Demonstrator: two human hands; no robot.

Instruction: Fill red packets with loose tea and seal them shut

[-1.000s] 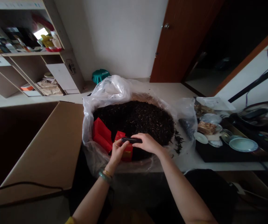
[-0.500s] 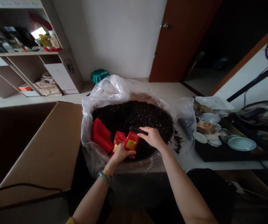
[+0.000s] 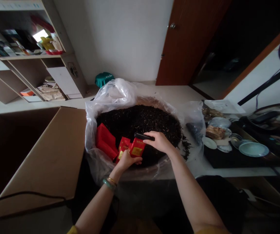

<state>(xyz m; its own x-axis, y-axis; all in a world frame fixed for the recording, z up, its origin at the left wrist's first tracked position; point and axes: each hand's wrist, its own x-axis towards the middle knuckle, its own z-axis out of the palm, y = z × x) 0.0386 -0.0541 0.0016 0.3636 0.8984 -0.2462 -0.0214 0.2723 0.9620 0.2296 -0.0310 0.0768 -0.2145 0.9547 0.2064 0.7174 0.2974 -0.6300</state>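
Note:
Gripped in my left hand [image 3: 127,160] is a small red packet [image 3: 137,148] with a gold label, its top turned up and to the right. Another red packet [image 3: 123,145] sits right beside it, partly behind my fingers; whether I hold that one too is unclear. My right hand [image 3: 161,142] is closed around a slim black tool [image 3: 143,136] lying across the held packet's top edge. Under both hands is a heap of dark, loose tea-like leaves [image 3: 152,120] in a clear plastic bag [image 3: 91,130]. A larger red bag [image 3: 104,141] rests on the leaves' left side.
To the left stands an open cardboard box [image 3: 44,159]. Dishes, including a pale bowl [image 3: 253,149], and a black mat [image 3: 222,162] are on the right. Some leaves [image 3: 186,148] are spilled beside the heap. Behind are a shelf unit [image 3: 67,65] and a wooden door [image 3: 184,42].
The black tool has shifted very slightly left along the packet's top. Both hands otherwise keep their places, and the packets stay where they were.

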